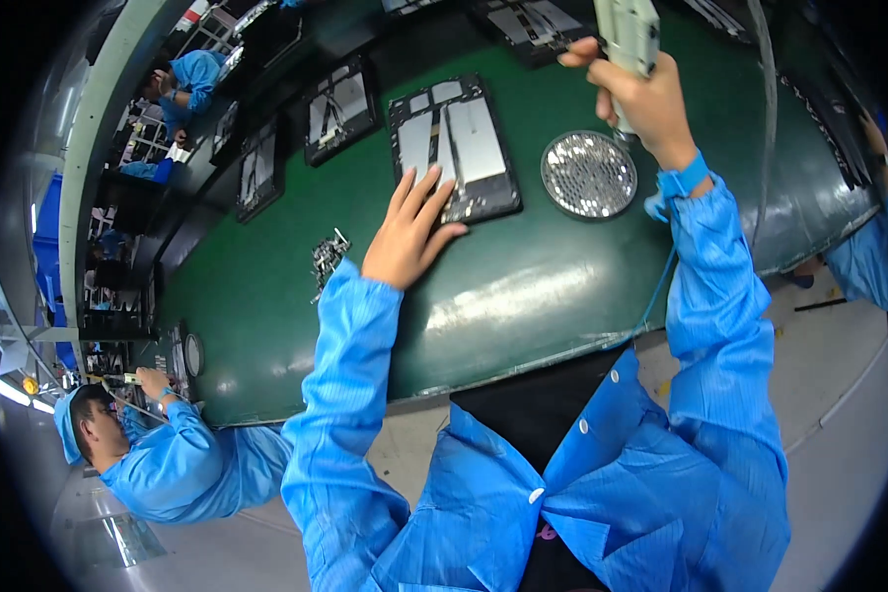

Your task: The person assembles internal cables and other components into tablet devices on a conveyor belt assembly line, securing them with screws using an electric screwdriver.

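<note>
My left hand lies with outstretched fingers on the near edge of an opened tablet, its pale battery cells and dark frame exposed. My right hand is wrapped round a cream-coloured electric screwdriver, held upright with its tip pointing down. Just beneath the tip, at the tray's upper right rim, is a round metal screw tray full of small shiny pieces in rows. A blue strap with a cord circles my right wrist.
More opened tablets stand along the far side of the green bench. A small heap of metal parts lies left of my left hand. A grey cable hangs at the right. A co-worker in blue sits at the left.
</note>
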Tool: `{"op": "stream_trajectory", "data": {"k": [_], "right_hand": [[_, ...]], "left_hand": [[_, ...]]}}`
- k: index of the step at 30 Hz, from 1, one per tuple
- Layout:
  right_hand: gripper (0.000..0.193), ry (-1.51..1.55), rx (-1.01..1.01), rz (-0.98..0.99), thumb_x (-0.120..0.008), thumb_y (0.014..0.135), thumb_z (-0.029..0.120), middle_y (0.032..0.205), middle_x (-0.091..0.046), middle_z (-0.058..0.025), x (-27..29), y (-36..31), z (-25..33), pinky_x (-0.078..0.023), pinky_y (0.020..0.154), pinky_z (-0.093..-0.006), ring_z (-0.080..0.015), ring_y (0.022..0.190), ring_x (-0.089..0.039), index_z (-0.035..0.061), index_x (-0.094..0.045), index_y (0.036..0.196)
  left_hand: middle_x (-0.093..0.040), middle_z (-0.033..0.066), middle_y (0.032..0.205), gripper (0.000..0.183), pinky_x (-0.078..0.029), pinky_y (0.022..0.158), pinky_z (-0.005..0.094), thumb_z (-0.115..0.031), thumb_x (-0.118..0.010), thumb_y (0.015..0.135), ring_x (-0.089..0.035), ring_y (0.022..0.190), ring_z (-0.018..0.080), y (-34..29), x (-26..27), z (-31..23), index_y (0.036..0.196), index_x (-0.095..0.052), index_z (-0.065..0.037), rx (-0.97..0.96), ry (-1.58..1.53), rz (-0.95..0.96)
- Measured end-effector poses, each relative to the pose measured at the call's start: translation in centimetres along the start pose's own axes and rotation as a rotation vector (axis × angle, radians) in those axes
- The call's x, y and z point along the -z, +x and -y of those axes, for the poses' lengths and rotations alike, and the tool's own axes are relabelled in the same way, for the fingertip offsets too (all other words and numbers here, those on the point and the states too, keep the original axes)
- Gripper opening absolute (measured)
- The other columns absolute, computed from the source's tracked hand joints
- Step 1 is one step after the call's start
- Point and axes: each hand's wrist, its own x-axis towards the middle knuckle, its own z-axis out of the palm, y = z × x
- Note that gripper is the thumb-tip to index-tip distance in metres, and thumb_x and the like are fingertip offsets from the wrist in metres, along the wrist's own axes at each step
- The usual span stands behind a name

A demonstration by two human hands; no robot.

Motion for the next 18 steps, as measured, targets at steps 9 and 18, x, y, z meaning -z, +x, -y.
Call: {"op": "stream_trajectory", "data": {"k": [9, 18], "right_hand": [[0.028, 0.058, -0.158, -0.040, -0.054, 0.076, 0.002, 0.095, -0.071, -0.0168, 0.9, -0.9, 0.0, -0.041, 0.042, -0.0242, -0.0110, 0.045, -0.051, -0.0074, -0.064, 0.101], [0.020, 0.121, -0.106, -0.087, -0.062, 0.082, 0.001, 0.092, -0.072, -0.0159, 2.3, -0.6, -1.8, -0.043, 0.041, -0.0240, -0.0116, 0.045, -0.055, -0.0069, -0.067, 0.099]], "left_hand": [[-0.040, 0.0101, 0.152, 0.056, -0.031, 0.115, 0.0488, -0.045, -0.057, 0.096, -0.035, 0.141, 0.0367, 12.6, -4.7, 12.7, 0.142, -0.048, -0.014, 0.078, 0.149, -0.043], [-0.068, 0.0203, 0.108, 0.055, -0.049, 0.090, 0.0490, -0.055, -0.057, 0.085, -0.063, 0.105, 0.0390, 18.3, 1.0, 13.7, 0.109, -0.070, -0.007, 0.639, 0.415, -0.017]]}}
